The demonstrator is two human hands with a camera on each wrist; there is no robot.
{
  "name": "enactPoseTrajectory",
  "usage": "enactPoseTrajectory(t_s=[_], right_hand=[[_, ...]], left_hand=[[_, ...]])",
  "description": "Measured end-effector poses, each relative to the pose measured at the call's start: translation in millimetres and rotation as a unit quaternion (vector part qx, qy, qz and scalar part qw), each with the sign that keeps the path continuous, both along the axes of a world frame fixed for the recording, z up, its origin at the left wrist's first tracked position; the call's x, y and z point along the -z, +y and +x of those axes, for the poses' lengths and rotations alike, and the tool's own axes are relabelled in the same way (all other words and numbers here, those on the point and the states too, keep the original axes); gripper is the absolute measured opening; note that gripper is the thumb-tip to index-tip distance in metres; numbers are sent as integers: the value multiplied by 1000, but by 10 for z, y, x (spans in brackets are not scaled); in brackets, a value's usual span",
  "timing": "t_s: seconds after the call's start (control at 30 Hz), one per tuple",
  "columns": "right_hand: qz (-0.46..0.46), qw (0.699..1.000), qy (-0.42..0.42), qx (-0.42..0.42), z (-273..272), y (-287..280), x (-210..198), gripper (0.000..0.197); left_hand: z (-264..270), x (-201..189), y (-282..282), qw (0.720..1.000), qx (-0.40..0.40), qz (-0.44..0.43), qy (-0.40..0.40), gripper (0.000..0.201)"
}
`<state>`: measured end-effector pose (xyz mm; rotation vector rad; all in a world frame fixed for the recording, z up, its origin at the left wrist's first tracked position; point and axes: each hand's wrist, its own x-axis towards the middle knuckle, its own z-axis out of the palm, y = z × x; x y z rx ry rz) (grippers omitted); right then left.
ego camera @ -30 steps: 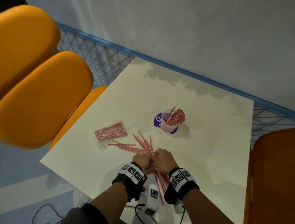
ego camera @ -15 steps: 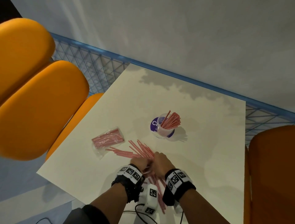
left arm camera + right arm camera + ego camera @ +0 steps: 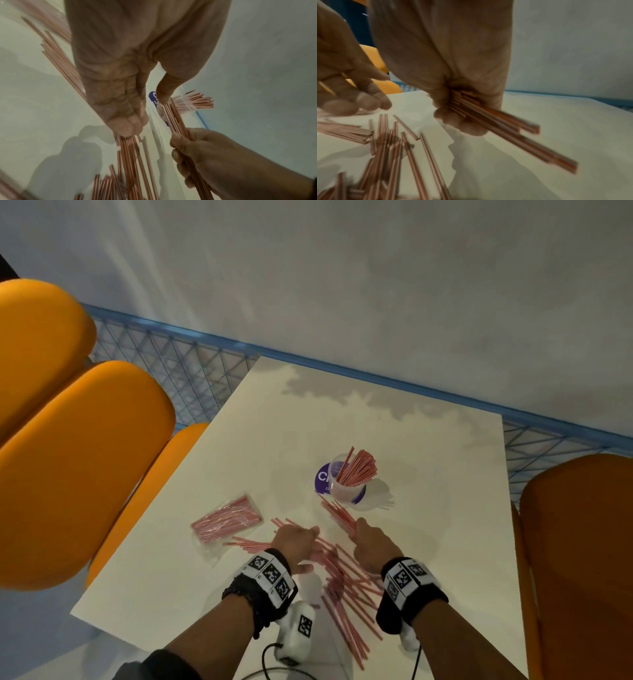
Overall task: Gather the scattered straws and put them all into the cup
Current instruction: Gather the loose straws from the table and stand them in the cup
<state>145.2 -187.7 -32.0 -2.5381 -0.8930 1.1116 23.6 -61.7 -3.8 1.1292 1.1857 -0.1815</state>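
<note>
A clear plastic cup (image 3: pixel 344 486) with a purple label stands mid-table, holding several red-striped straws (image 3: pixel 358 469). My right hand (image 3: pixel 371 542) grips a bundle of straws (image 3: pixel 505 129) that points toward the cup, lifted off the table. My left hand (image 3: pixel 296 541) has straight fingers (image 3: pixel 123 121) whose tips rest on loose straws (image 3: pixel 128 147) lying on the table. More loose straws (image 3: pixel 346 587) are spread between and behind my wrists, toward the table's near edge.
A clear bag of straws (image 3: pixel 226 520) lies left of my left hand. The white table (image 3: pixel 428 474) has orange chairs on the left (image 3: pixel 85 467) and the right (image 3: pixel 579 559). A blue mesh rail (image 3: pixel 191 364) runs behind the table.
My hands have parted. The right hand has lifted away to the right with a bundle of straws, toward the cup. The left hand has opened and stays on the loose pile.
</note>
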Motion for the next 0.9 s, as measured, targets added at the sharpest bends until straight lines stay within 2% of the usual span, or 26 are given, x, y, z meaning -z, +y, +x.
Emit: enactPoseTrajectory(t_s=[0.07,0.13,0.17,0.23,0.33,0.43,0.53,0.63,0.7,0.73,0.8,0.9], right_hand=[[32,999,4,-19,-4,-32,-58,13],[79,996,3,-40,-29,-81,-139,24],[104,994,-5,-45,-47,-96,-185,29],[138,989,-21,-46,-90,-106,-283,37],[130,989,-25,-63,-162,0,-415,39],[94,987,-71,-108,-224,172,-504,46],[55,986,-112,-110,-265,289,-557,48],[75,988,-116,-70,-241,274,-662,45],[156,984,-79,35,-179,249,-866,46],[221,968,-46,114,-160,253,-1006,48],[356,901,58,243,-194,305,-1315,54],[483,810,170,286,-339,479,-1702,60]], left_hand=[[31,-6,180,992,-41,103,-57,33],[82,-117,410,971,-65,211,-95,38],[120,-193,527,966,-74,222,-112,42],[195,-335,693,975,-52,167,-138,55],[296,-472,699,986,59,83,-133,73],[321,-472,582,984,100,37,-143,71],[291,-422,476,978,144,13,-147,72],[200,-416,533,975,95,-67,-189,68],[112,-404,635,964,14,-152,-217,65],[82,-398,667,955,-18,-192,-225,62],[41,-406,613,939,-40,-257,-224,56],[46,-501,340,919,-10,-334,-210,48]])
